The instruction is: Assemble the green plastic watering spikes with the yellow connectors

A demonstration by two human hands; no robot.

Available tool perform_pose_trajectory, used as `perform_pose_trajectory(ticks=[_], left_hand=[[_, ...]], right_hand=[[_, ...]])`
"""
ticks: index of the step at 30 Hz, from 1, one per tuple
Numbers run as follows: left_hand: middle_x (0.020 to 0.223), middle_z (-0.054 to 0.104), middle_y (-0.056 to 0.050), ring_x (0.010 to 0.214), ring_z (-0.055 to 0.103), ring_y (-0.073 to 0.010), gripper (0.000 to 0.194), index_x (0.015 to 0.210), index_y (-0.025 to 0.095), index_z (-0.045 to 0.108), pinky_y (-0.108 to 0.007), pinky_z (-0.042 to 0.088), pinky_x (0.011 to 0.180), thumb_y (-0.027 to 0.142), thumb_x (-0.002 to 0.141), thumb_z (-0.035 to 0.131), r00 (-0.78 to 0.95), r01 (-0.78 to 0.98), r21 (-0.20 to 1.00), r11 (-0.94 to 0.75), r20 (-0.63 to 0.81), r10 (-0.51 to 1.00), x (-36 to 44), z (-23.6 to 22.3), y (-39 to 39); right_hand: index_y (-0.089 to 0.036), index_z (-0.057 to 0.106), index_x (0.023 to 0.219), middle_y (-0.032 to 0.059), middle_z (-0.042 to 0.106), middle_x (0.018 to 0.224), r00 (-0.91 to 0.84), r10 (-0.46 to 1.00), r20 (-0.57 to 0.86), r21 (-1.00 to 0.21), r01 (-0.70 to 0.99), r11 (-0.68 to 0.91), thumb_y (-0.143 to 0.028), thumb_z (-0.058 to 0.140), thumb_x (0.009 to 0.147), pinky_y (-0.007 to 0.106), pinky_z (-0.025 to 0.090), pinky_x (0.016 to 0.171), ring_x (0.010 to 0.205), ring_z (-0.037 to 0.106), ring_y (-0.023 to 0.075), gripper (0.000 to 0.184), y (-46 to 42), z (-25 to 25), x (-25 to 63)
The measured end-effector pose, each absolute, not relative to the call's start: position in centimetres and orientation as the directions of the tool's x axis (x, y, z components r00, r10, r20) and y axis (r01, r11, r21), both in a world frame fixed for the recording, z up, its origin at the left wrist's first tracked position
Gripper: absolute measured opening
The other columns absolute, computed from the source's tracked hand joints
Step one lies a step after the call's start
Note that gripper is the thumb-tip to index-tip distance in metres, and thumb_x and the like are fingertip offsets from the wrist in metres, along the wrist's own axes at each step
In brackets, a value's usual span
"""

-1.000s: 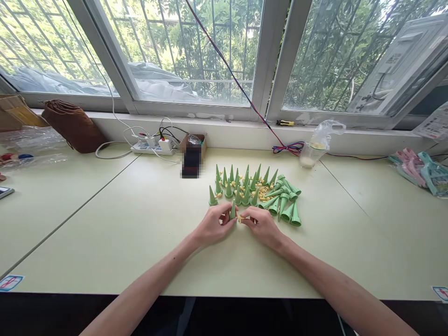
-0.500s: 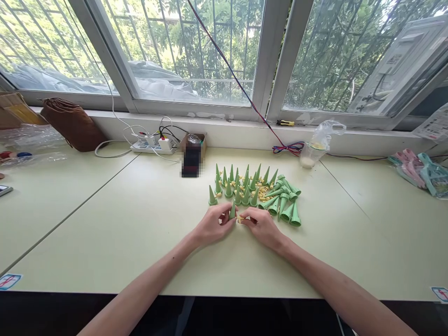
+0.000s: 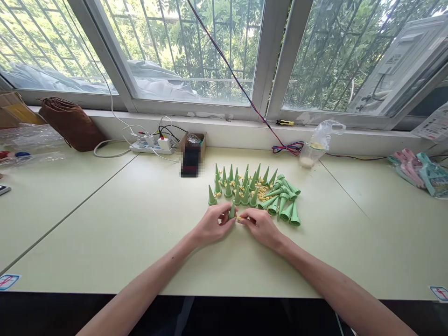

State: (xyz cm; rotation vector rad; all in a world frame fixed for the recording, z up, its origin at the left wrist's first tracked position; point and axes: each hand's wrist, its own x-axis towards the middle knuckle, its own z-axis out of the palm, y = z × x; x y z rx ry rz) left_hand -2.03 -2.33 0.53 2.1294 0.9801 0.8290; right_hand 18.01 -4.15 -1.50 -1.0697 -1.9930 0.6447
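Observation:
My left hand (image 3: 217, 225) is closed around a green plastic cone (image 3: 232, 210), which stands point up between thumb and fingers. Just to its right, my right hand (image 3: 261, 226) pinches a small yellow piece (image 3: 239, 219) close to the cone's lower side; whether the two touch I cannot tell. Beyond my hands, several upright green cones (image 3: 228, 189) stand in loose rows, many with small yellow pieces at them. A heap of loose yellow pieces (image 3: 262, 192) lies to their right. Beside that heap, more green cones (image 3: 285, 198) lie tipped over in a pile.
At the back stand a power strip (image 3: 140, 147) with cables, a small cardboard box (image 3: 200, 142) and a plastic bag (image 3: 311, 151). A brown pouch (image 3: 72, 123) leans at the left. Wrapped pink and teal items (image 3: 423, 170) lie far right. The table's front edge (image 3: 241, 296) runs below my forearms.
Both hands stay almost in place. The yellow piece in my right fingers has turned slightly and shows less of its length.

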Motion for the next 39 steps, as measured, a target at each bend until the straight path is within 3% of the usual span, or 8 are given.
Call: perform_pose_trajectory(ticks=[11, 39], left_hand=[[0.069, 0.051, 0.002, 0.058, 0.042, -0.009, 0.019, 0.098, 0.015, 0.062, -0.021, 0.043, 0.055, 0.015, 0.08, 0.057, 0.545, 0.399, 0.756, -0.518, 0.259, 0.798, -2.06, 0.76, -2.45], [0.07, 0.053, 0.001, 0.058, 0.041, -0.0089, 0.015, 0.096, 0.016, 0.062, -0.02, 0.042, 0.055, 0.019, 0.083, 0.056, 0.544, 0.394, 0.755, -0.524, 0.268, 0.795, -1.97, 0.82, -2.54]], right_hand=[[-0.017, 0.061, 0.074, -0.0007, 0.061, 0.067, -0.365, 0.858, 0.362, -0.733, 0.457, 0.504, -0.019, 0.06, 0.092, 0.024, 0.036, 0.058, 0.06, 0.05, 0.0124, 0.018, -4.34, -1.34, 17.93], [-0.018, 0.058, 0.072, -0.0002, 0.058, 0.065, -0.378, 0.86, 0.342, -0.732, 0.467, 0.497, -0.03, 0.051, 0.097, 0.025, 0.035, 0.057, 0.058, 0.048, 0.0129, 0.028, -4.34, -1.37, 17.92]])
